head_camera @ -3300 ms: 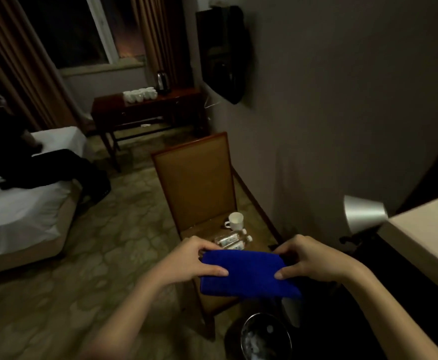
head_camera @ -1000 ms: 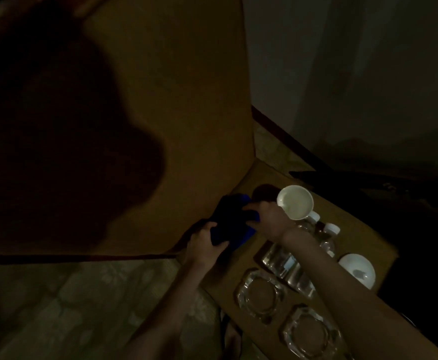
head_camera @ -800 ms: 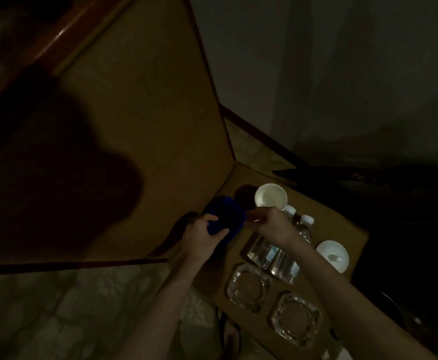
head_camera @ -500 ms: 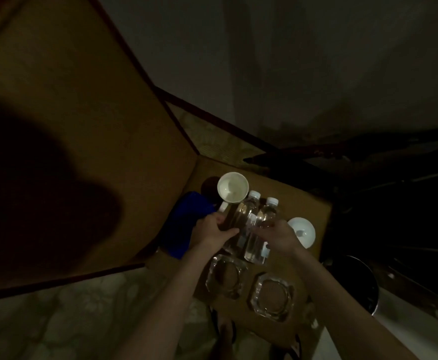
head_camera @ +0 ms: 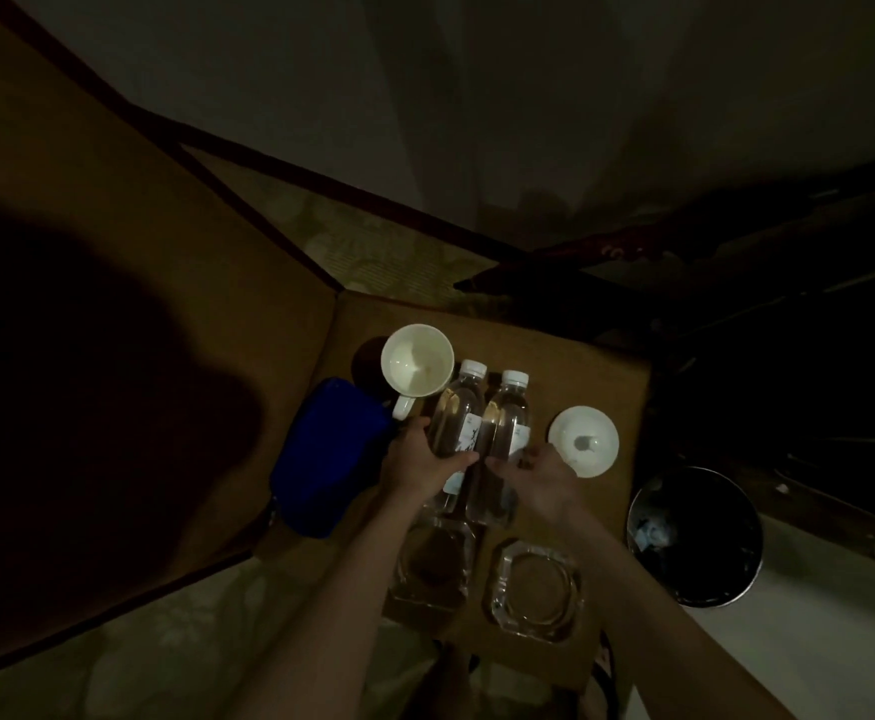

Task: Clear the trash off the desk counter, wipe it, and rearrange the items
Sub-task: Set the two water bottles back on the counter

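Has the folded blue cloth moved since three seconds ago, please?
Yes. The folded blue cloth was held up in both hands; it now lies on the chair seat against the backrest, left of the white mug.

Bottles: two clear water bottles (head_camera: pixel 459 423) (head_camera: pixel 503 439) lie side by side under my hands, white caps pointing away.
Cloth: folded blue cloth (head_camera: pixel 329 457) at my left.
Mug: white mug (head_camera: pixel 417 362), upright, empty.

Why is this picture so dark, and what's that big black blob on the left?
Head view: dim room light; the blob looks like a shadow cast on the chair back. Only the white mug, lid and bottle caps stand out; wide lens bends straight edges.
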`<state>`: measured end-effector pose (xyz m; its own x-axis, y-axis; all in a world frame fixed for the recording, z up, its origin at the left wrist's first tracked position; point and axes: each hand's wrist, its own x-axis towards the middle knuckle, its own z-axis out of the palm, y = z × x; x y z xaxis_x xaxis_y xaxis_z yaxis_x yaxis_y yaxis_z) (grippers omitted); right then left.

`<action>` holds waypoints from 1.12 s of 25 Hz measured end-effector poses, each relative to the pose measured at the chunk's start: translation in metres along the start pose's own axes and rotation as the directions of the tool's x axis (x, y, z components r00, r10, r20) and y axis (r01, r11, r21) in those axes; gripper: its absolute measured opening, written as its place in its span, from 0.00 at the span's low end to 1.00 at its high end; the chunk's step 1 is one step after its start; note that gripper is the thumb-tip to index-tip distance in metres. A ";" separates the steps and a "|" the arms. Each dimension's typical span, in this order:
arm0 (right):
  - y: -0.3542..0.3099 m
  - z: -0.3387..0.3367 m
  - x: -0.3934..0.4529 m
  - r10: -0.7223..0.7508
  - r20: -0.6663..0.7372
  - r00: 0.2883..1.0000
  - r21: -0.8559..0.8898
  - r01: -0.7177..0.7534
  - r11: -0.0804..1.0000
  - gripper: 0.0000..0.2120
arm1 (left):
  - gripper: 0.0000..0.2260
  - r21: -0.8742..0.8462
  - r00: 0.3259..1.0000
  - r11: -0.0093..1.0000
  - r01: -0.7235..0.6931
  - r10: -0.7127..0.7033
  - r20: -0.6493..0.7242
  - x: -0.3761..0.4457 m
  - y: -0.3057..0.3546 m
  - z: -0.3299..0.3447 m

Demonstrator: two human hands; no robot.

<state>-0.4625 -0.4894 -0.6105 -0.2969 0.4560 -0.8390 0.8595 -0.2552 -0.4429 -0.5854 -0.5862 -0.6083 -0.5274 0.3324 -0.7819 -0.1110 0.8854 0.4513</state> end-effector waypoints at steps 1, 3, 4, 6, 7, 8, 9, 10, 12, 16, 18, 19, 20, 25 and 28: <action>-0.002 0.002 0.002 0.004 -0.006 1.000 0.007 -0.004 1.000 0.21 | 0.26 0.003 1.000 1.000 0.001 -0.001 -0.002 0.003 -0.001 0.002; -0.005 0.005 0.005 0.011 -0.019 1.000 -0.007 -0.012 1.000 0.20 | 0.26 0.021 1.000 1.000 0.002 -0.002 -0.013 0.008 -0.003 0.004; -0.006 0.006 0.005 0.002 -0.018 1.000 -0.018 -0.003 1.000 0.20 | 0.25 0.031 1.000 1.000 -0.002 0.003 -0.014 0.009 -0.003 0.004; -0.006 0.008 0.010 -0.012 -0.010 1.000 -0.012 0.012 1.000 0.22 | 0.25 0.041 1.000 0.999 -0.013 0.013 -0.001 0.012 -0.003 0.004; -0.005 0.009 0.012 -0.001 -0.007 1.000 0.001 0.001 1.000 0.24 | 0.25 0.043 1.000 0.999 -0.011 0.011 0.001 0.013 -0.003 0.004; -0.003 0.008 0.012 0.015 -0.001 1.000 0.028 -0.015 0.999 0.24 | 0.25 0.041 1.000 0.999 -0.005 0.005 0.003 0.012 -0.003 0.003; -0.001 0.008 0.013 0.025 0.006 1.000 0.075 -0.025 0.997 0.24 | 0.25 0.034 1.000 0.999 -0.004 0.004 0.002 0.009 -0.002 0.002; 0.001 0.007 0.011 0.017 0.014 1.000 0.128 -0.018 0.992 0.24 | 0.24 0.025 1.000 1.000 -0.002 0.002 -0.003 0.006 -0.002 0.001; 0.006 0.002 0.002 -0.003 0.023 1.000 0.210 -0.002 0.978 0.23 | 0.23 -0.003 1.000 1.000 -0.010 0.010 -0.017 -0.004 -0.002 -0.001; 0.007 -0.021 -0.033 -0.066 0.049 0.997 0.322 0.047 0.945 0.22 | 0.25 -0.075 0.998 0.996 -0.055 0.053 -0.027 -0.038 0.007 -0.010; 0.002 -0.041 -0.056 -0.143 0.043 0.989 0.308 0.123 0.943 0.22 | 0.29 -0.122 0.994 0.987 -0.105 0.101 -0.034 -0.062 0.019 -0.017; -0.002 -0.052 -0.068 -0.182 0.034 0.983 0.293 0.164 0.942 0.23 | 0.30 -0.136 0.990 0.981 -0.140 0.135 -0.046 -0.075 0.026 -0.020; -0.005 -0.064 -0.080 -0.222 0.025 0.975 0.277 0.207 0.939 0.23 | 0.30 -0.147 0.983 0.972 -0.182 0.174 -0.065 -0.089 0.034 -0.024; -0.021 -0.138 -0.150 -0.393 -0.014 0.919 0.242 0.385 0.891 0.24 | 0.26 -0.229 0.933 0.906 -0.355 0.330 -0.143 -0.166 0.088 -0.038; -0.026 -0.192 -0.206 -0.490 -0.071 0.869 0.195 0.494 0.847 0.27 | 0.30 -0.221 0.892 0.869 -0.443 0.403 -0.205 -0.228 0.128 -0.033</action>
<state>-0.3437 -0.4133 -0.3660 -0.6499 0.5814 -0.4895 0.5005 -0.1573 -0.8513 -0.5074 -0.5596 -0.3577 -0.6875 0.5870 -0.4276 -0.0487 0.5502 0.8336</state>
